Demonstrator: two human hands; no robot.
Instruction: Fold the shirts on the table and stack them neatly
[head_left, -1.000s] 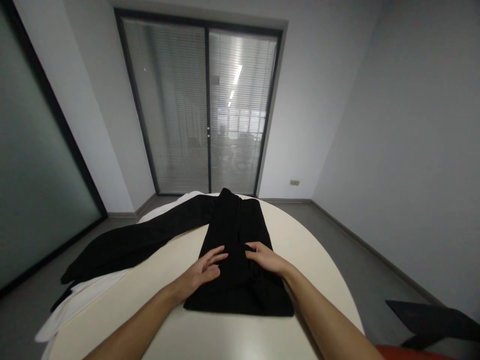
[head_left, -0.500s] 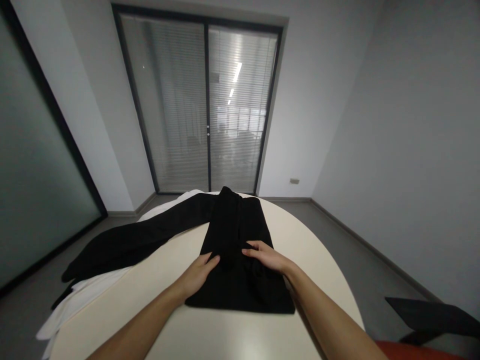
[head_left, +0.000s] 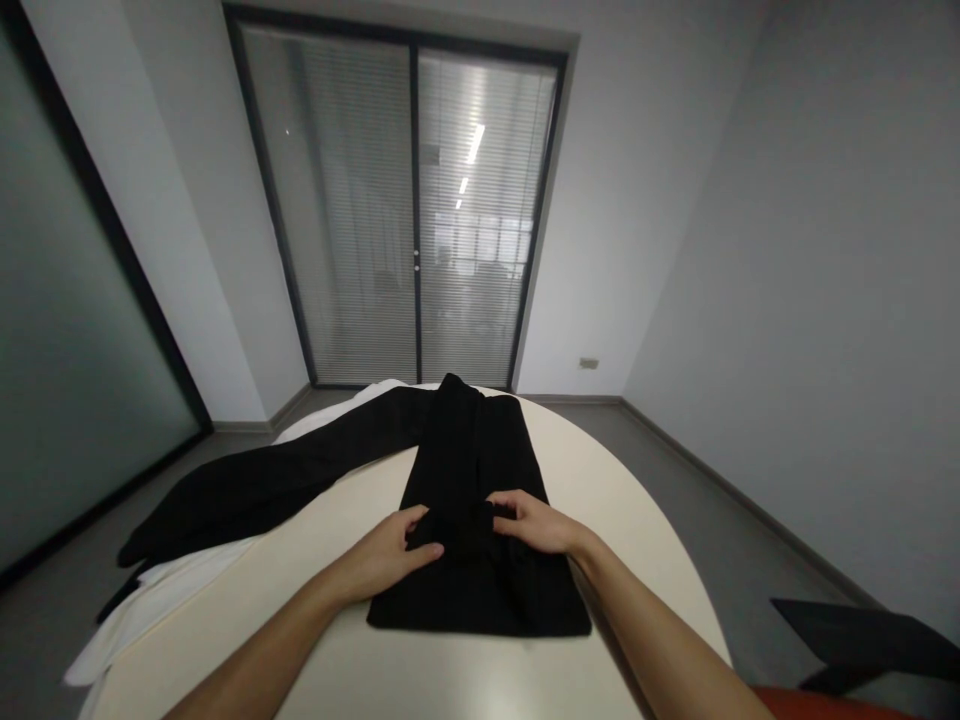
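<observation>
A black garment [head_left: 465,590] lies folded lengthwise on the white round table in front of me; its exact kind is hard to make out in the dark cloth. My left hand [head_left: 382,560] rests on its left side, thumb and forefinger spread apart. On the right half, my right hand [head_left: 536,522] has a bunched fold of the cloth between thumb and fingers. The wrinkled part lies between both hands, while the near edge is straight and flat.
Another black garment [head_left: 277,475] stretches along the table's left edge, over white cloth [head_left: 172,595] hanging down there. The pale tabletop [head_left: 637,530] curves away to the right. A black chair part [head_left: 862,635] and red seat [head_left: 825,705] stand at lower right.
My left hand's thumb and forefinger have moved apart, the thumb slightly nearer me. The right hand has lowered a little, with its finger and thumb parted wider around the cloth.
</observation>
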